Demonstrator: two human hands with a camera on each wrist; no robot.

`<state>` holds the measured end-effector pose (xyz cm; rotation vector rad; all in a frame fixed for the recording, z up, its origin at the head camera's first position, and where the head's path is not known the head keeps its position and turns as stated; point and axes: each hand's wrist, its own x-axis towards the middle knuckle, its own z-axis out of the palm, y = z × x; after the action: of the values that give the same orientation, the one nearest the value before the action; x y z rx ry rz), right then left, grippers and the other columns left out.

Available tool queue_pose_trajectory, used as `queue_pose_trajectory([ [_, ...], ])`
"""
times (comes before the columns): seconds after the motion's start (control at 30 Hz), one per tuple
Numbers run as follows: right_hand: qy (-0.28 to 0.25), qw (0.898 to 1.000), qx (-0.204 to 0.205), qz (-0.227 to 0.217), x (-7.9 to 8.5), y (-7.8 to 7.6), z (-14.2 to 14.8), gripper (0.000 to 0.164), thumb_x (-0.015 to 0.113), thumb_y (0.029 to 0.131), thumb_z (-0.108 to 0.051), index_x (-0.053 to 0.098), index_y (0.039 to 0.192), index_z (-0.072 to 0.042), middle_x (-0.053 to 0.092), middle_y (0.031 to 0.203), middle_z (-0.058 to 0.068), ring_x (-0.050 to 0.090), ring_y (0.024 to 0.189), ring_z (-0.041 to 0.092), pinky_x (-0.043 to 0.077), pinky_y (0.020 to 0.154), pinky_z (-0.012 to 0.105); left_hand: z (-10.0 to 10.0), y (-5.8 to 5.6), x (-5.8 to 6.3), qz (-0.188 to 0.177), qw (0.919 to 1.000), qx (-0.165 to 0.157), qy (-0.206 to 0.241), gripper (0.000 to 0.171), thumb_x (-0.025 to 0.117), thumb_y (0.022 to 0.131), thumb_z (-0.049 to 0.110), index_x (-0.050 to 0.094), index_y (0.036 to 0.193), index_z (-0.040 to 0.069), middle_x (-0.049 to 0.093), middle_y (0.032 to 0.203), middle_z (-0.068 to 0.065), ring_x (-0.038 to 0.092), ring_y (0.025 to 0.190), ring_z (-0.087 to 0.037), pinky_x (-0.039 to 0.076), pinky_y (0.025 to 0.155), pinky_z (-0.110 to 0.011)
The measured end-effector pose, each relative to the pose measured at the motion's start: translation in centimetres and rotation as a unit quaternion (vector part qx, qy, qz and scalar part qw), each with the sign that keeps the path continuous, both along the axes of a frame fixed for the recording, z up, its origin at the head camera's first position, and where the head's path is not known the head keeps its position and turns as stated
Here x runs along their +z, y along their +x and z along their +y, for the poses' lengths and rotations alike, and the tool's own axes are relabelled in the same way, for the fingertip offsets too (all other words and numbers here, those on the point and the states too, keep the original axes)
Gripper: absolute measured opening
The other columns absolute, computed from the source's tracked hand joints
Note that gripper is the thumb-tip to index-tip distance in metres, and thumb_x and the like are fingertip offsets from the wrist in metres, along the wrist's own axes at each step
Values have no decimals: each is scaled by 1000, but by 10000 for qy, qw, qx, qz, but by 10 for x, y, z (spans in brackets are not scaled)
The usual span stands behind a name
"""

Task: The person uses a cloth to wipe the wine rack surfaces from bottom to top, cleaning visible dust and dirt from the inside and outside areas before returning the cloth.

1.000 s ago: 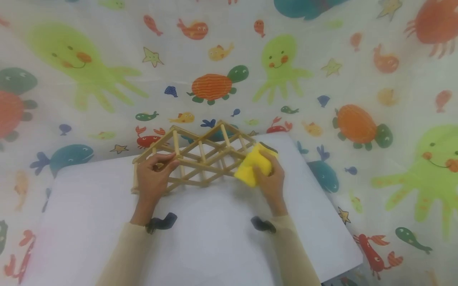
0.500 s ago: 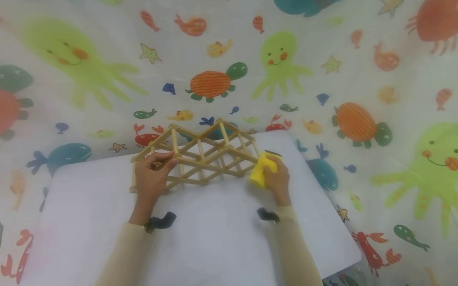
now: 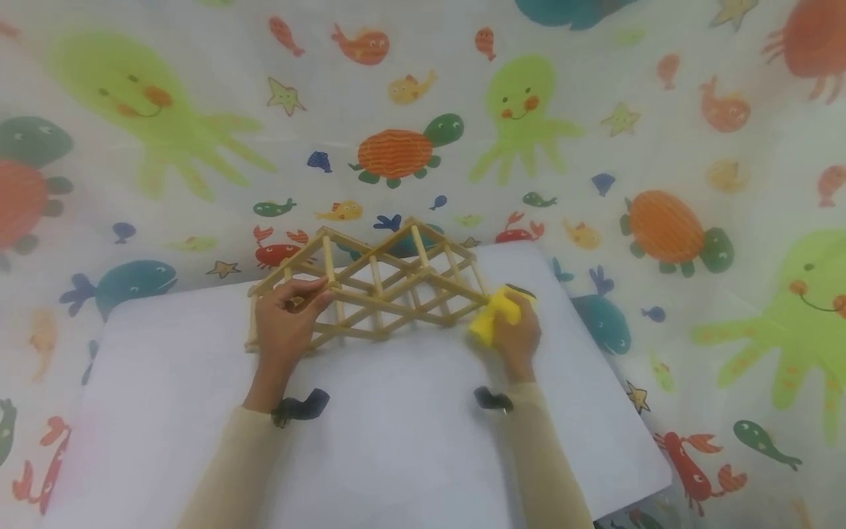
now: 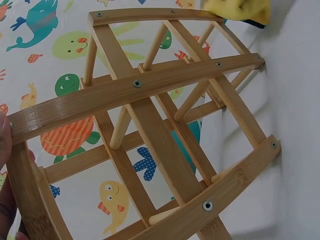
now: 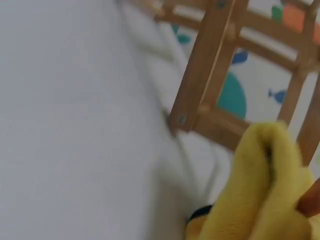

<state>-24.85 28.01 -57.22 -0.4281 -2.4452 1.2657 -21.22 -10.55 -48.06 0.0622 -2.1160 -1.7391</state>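
A wooden lattice rack (image 3: 378, 297), like a folding wine rack with flat slats, round dowels and metal rivets, stands on the white table. My left hand (image 3: 287, 323) grips a slat joint near its left end; in the left wrist view only part of that hand shows at the edge. My right hand (image 3: 518, 330) holds a bunched yellow cloth (image 3: 492, 319) with a dark edge at the right end of the rack. The right wrist view shows the folded cloth (image 5: 260, 190) by a rack slat (image 5: 200, 75); whether they touch is hard to tell.
The white tabletop (image 3: 396, 441) extends in front of the rack and to both sides. Behind the table hangs a white curtain (image 3: 423, 88) printed with sea animals. A dark strap (image 3: 300, 405) circles each wrist.
My right hand has moved the yellow cloth rightward and slightly down, from over the slats to the rack's right tip. My left hand keeps its grip, and the rack stays nearly in place.
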Motion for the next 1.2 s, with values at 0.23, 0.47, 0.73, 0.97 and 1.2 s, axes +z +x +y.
queue_pose_trajectory([
  [0.23, -129, 9954, -173, 928, -8, 7, 0, 42, 72, 93, -11, 70, 135, -11, 69, 143, 14, 60, 137, 37, 43, 118, 52, 1, -2, 1, 95, 9999, -21, 78, 26, 88, 87, 11, 82, 112, 10, 78, 101, 14, 66, 90, -9, 52, 70, -13],
  [0.47, -482, 9888, 248, 1388, 7, 8, -22, 43, 76, 94, -14, 71, 136, -16, 69, 143, 7, 60, 139, 29, 43, 120, 48, 2, -4, 3, 281, 9995, -100, 43, 24, 87, 89, 15, 83, 112, 12, 79, 101, 11, 66, 89, -10, 51, 68, -13],
  [0.73, 185, 9979, -598, 167, -38, 4, 7, 45, 73, 95, -22, 66, 139, -13, 67, 146, 12, 60, 138, 36, 44, 118, 49, 0, -1, 0, 180, 9998, -78, -13, 25, 88, 88, 15, 82, 112, 11, 78, 102, 11, 67, 90, -9, 54, 74, -12],
  [0.97, -309, 9896, -544, 1295, -18, 18, -21, 39, 78, 90, -16, 73, 129, -13, 72, 136, 11, 63, 133, 33, 45, 116, 46, -2, 1, -1, 127, 9999, -110, -23, 26, 87, 89, 17, 82, 114, 12, 78, 103, 9, 67, 92, -13, 56, 79, -12],
  [1.2, -397, 9816, -108, 1863, -15, 18, -34, 37, 81, 90, -13, 75, 127, -15, 75, 130, 9, 66, 120, 29, 50, 101, 35, -4, -1, 1, 153, 9998, -127, -58, 26, 86, 90, 18, 81, 115, 12, 79, 104, 11, 66, 92, -12, 56, 77, -12],
])
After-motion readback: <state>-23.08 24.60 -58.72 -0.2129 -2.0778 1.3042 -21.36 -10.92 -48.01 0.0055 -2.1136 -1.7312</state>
